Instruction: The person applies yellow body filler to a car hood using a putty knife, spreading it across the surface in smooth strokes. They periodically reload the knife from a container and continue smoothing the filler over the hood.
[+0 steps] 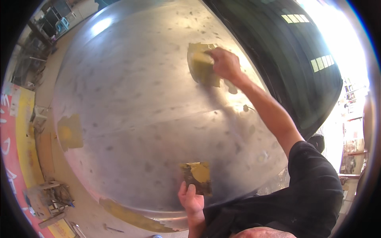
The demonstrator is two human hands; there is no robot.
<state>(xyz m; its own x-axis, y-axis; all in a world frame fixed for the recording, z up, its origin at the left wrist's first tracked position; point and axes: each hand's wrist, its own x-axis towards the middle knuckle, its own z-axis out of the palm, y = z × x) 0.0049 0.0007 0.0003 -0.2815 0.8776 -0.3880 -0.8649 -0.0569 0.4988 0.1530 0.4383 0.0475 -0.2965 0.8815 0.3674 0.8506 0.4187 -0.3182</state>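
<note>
A car hood (135,87) of bare, dull grey metal spreads out before me, speckled with dark smudges. At its far right part, my right hand (227,63) is closed on a putty spreader (207,55), which is blurred and partly covered by the fingers. The spreader lies over a patch of yellow-olive putty (206,77). Close to my body, my left hand (192,201) grips the lower edge of a small dark square putty board (204,188), thumb on top. A lump of yellow putty (200,172) sits on this board, above the hood's near part.
Another putty patch (70,133) covers the hood's left edge, and a putty strip (133,216) runs along its near left edge. The dark windshield (285,59) rises at the right. Stands and scrap (49,198) lie on the left floor, beside a red and yellow board (24,139).
</note>
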